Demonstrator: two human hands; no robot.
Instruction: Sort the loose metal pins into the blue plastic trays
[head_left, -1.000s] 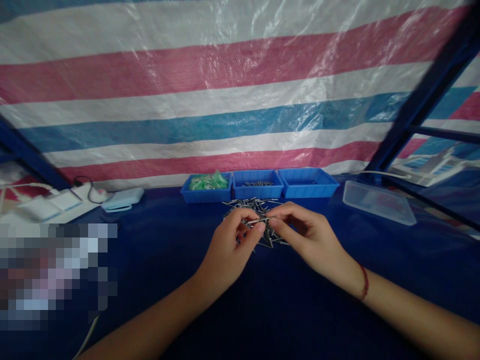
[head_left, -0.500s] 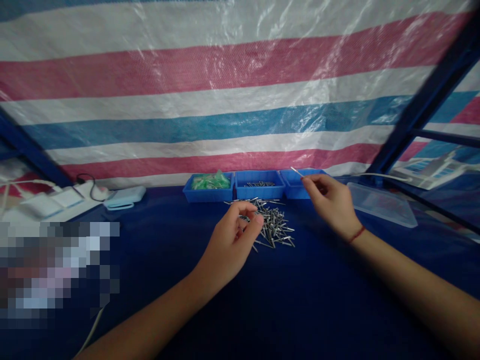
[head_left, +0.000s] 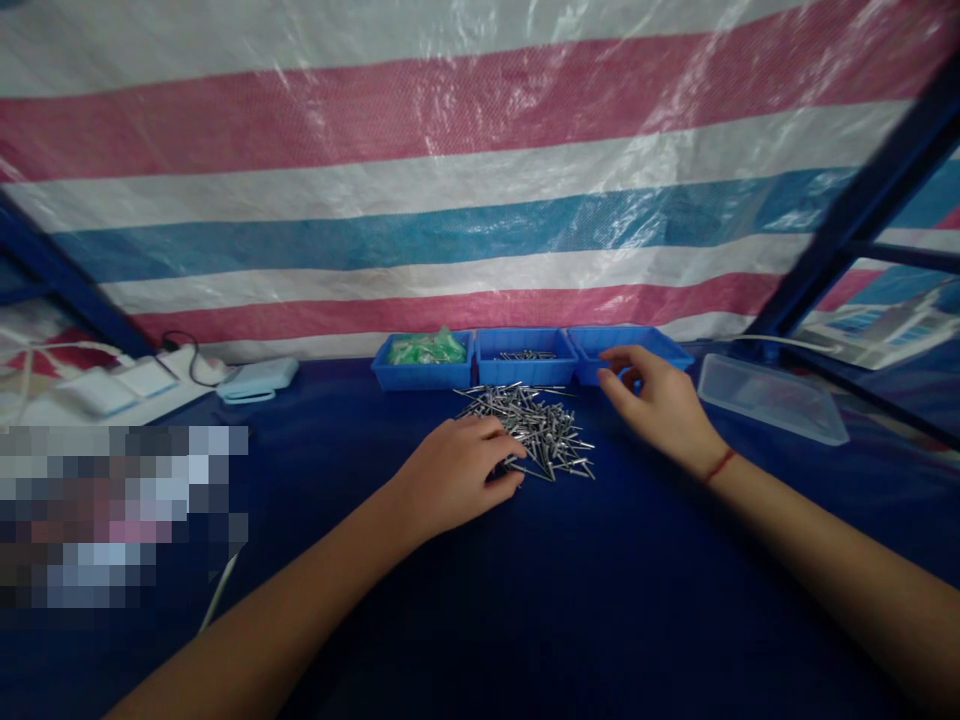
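A loose heap of slim silvery metal pins (head_left: 541, 428) at all angles on the dark blue tabletop (head_left: 600, 590)

Pins (head_left: 544, 430): shiny metal; bins (head_left: 526, 375): smooth plastic; sheet (head_left: 420, 130): glossy, woven.

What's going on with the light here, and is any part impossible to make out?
Head view: white glare streaks the striped sheet; the near tabletop falls into darkness; the metal pins glint; a pixelated patch hides detail at lower left.
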